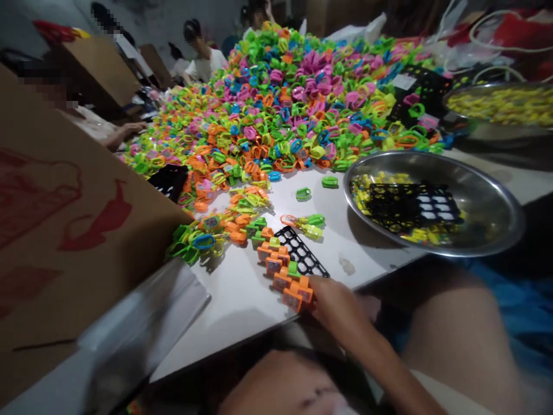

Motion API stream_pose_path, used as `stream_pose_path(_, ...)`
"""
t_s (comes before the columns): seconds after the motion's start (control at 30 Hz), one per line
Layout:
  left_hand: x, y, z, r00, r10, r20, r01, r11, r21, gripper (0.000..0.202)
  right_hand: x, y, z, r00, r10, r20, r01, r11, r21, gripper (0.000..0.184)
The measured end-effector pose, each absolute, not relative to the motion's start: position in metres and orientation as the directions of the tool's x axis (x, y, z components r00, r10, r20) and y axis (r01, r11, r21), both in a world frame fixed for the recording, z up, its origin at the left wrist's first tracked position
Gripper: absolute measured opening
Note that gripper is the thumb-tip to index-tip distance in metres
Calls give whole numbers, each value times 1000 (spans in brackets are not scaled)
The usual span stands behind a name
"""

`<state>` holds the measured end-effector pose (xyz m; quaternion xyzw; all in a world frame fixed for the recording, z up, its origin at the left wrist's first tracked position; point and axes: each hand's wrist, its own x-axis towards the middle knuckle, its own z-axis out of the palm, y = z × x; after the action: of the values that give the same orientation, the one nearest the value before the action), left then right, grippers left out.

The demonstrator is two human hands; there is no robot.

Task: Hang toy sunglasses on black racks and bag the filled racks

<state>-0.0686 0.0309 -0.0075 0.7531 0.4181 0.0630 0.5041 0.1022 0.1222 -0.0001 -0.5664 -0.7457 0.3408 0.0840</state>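
My right hand [330, 297] reaches in from the lower right and grips the near end of a black grid tray [305, 252]. Its fingertips are mostly hidden behind the toys. Along the tray's left side stand orange and green plastic toys [283, 276] in a row, with small labels on their faces. Beyond the far end, loose orange toys [237, 233] and green ones with a blue ring [204, 241] lie on the white table [242, 300]. My left hand is not in view.
A large heap of coloured plastic toys [276, 104] covers the back. At right, a steel bowl [488, 213] holds yellow pieces and a black grid [397, 204]; another bowl [496, 129] stands behind. A cardboard box [86, 230] and clear plastic bag [151, 311] are left. People sit beyond.
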Motion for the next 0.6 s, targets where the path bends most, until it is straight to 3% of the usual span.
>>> stream_pose_path(0.07,-85,30,-3,264,923,-281,612,65,788,31,104,125,-3,-365,889,-277,805,151,-574,20)
stream_pose_path(0.13,-93,33,-16,-55,989,-140,489,148,860,27,106,126,-11,-399,880,-258,802,200,-562,19)
stream_pose_path(0.17,-93,35,-26,-131,989,-74,417,122,901,27,107,126,-15,-423,875,-236,793,231,-564,20)
stream_pose_path(0.3,-87,47,-61,-149,988,43,214,-10,977,30,111,121,-27,-500,854,-145,744,337,-577,25)
stream_pose_path(0.47,-90,55,-68,-140,981,-132,4,134,991,42,104,106,-39,-524,850,-55,724,410,-555,27)
stream_pose_path(0.6,-96,57,-67,-113,984,-135,-92,125,988,43,99,99,-50,-514,857,44,706,452,-545,30)
